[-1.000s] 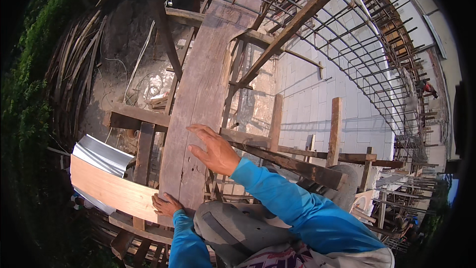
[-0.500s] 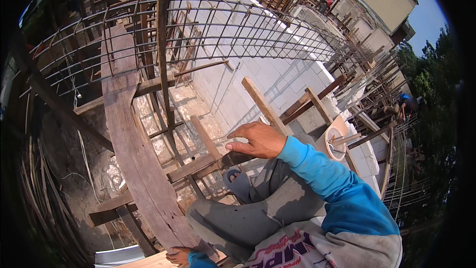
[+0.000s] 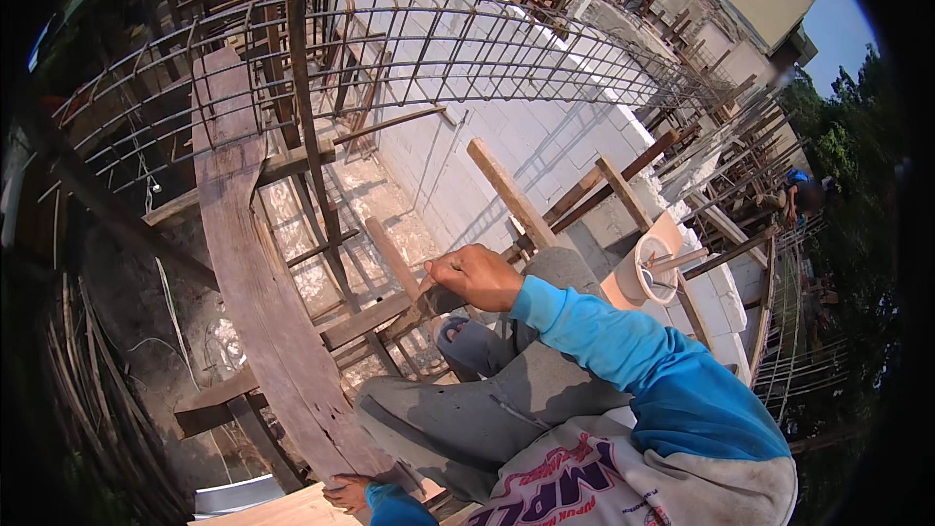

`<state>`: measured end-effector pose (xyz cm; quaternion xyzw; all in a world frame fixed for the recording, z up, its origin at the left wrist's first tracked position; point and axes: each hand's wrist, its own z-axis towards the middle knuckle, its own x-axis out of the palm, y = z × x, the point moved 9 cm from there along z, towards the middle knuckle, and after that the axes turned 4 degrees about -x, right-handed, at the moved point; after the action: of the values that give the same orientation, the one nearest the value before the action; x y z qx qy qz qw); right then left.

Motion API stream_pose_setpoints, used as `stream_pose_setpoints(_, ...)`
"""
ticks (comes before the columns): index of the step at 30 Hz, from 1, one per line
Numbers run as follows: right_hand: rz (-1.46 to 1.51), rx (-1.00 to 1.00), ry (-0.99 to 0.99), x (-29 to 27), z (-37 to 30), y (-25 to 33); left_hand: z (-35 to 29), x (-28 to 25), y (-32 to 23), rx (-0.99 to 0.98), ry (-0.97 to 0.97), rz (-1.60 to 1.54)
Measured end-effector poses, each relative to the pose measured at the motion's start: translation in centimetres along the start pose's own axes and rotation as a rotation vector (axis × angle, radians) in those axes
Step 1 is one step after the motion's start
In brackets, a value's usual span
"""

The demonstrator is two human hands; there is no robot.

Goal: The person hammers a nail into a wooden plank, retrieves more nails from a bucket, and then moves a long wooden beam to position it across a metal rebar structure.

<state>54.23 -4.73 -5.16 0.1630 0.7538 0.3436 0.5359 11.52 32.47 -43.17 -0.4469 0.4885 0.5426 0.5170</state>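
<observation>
My right hand (image 3: 479,278) is closed, its fingers curled in over a horizontal timber (image 3: 368,322) in front of my knees. What lies inside the fist, if anything, is hidden. Low in the picture, my left hand (image 3: 348,494) lies with its fingers apart, where the long weathered plank (image 3: 255,263) meets a pale wooden board (image 3: 292,508). My bent legs in grey trousers (image 3: 438,419) are beside the plank, and one sandalled foot (image 3: 467,343) shows beyond the knee.
A bucket (image 3: 638,278) with sticks in it stands to the right. Beyond is a white block wall (image 3: 443,156), crossed by a long rebar cage (image 3: 458,44). Upright timbers (image 3: 511,193) rise close by. A floor lies far below between beams. Two people work in the distance.
My right hand has moved left and slightly down, and its fingers have gone from stretched out to curled in. My left hand stays low by the plank, with its fingers more visible.
</observation>
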Motion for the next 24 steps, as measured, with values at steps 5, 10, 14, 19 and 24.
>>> stream_pose_setpoints(5,0.032,-0.058,-0.093,-1.0,0.1,1.1,-0.1,-0.5,-0.6,-0.019,-0.099,0.074)
stream_pose_setpoints(10,-0.022,0.056,-0.036,-0.8,0.3,0.5,0.5,-1.5,-2.2,-0.021,-0.015,0.106)
stream_pose_setpoints(14,0.044,-0.02,-0.078,-1.5,-0.4,-0.1,0.2,-2.6,-4.9,0.011,-0.053,0.143)
stream_pose_setpoints(19,0.127,-0.105,-0.057,-1.6,0.1,1.3,2.9,-2.6,-7.2,0.034,-0.011,0.244)
stream_pose_setpoints(24,0.094,-0.254,-0.164,-1.9,0.2,-0.4,-2.8,-11.8,-26.1,0.412,0.699,-0.922)
